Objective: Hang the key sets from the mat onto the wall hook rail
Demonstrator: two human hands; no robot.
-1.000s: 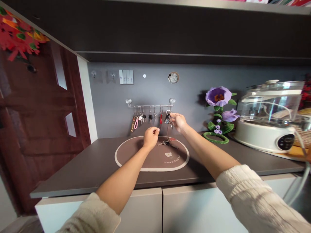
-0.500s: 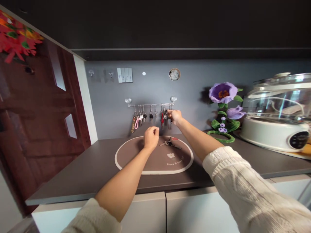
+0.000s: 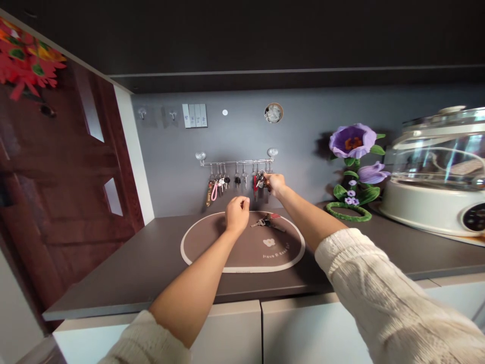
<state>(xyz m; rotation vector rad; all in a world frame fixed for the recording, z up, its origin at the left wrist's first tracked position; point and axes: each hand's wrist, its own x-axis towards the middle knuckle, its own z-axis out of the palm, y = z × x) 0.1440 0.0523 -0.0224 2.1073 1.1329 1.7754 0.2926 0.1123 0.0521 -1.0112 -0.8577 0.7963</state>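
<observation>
My right hand (image 3: 275, 184) is at the right end of a hook rail (image 3: 237, 163) on the back wall, fingers pinched on a bunch of keys (image 3: 260, 181) that hangs there. A red key holder (image 3: 255, 185) hangs just left of it. More keys hang along the rail, with a pink loop strap (image 3: 214, 191) and a patterned strap (image 3: 209, 193) at the left end. My left hand (image 3: 237, 214) hovers over the brown oval mat (image 3: 212, 247), its fingers curled closed; whatever is inside is hidden. To its right, another bunch of keys (image 3: 267, 221) lies on the mat.
Purple artificial flowers (image 3: 353, 141) and a white appliance with a clear cover (image 3: 428, 199) stand on the right of the dark countertop (image 3: 125, 263). An overhead cabinet (image 3: 265, 35) juts out above. A dark red door (image 3: 56, 202) is at the left.
The view has shifted slightly. My right hand stays at the keys on the rail's right end, and my left hand keeps its closed pose above the mat.
</observation>
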